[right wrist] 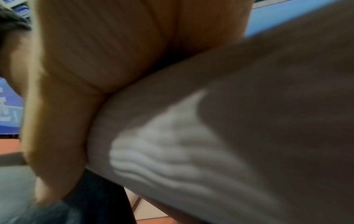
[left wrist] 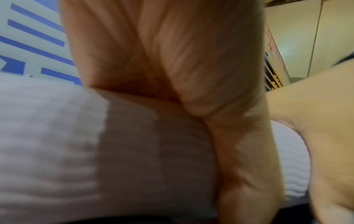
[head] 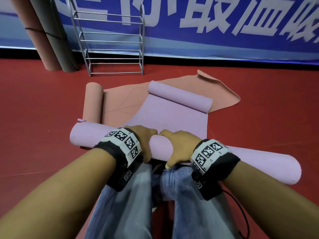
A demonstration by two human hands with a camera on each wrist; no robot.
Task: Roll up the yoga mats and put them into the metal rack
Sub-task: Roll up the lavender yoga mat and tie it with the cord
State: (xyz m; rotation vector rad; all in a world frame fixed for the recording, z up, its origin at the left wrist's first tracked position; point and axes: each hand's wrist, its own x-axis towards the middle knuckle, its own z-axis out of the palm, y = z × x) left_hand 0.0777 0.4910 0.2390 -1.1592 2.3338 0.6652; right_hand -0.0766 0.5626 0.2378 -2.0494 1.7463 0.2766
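Observation:
A rolled lilac yoga mat (head: 86,137) lies crosswise just above my knees. My left hand (head: 146,140) and my right hand (head: 176,149) grip it side by side near its middle, fingers over the top and thumbs underneath. Up close, the left hand (left wrist: 162,60) and the right hand (right wrist: 107,50) wrap the ribbed lilac mat (left wrist: 47,144) (right wrist: 172,151). Beyond it a second lilac mat (head: 172,116) lies half unrolled on the floor, on top of a salmon mat (head: 120,100) that is rolled at its left end. The grey metal rack (head: 112,40) stands against the wall.
Two rolled mats, one salmon (head: 34,37) and one grey (head: 57,37), lean on the blue banner wall left of the rack. The floor (head: 34,100) is red. My jeans-clad legs (head: 131,204) are below the held mat.

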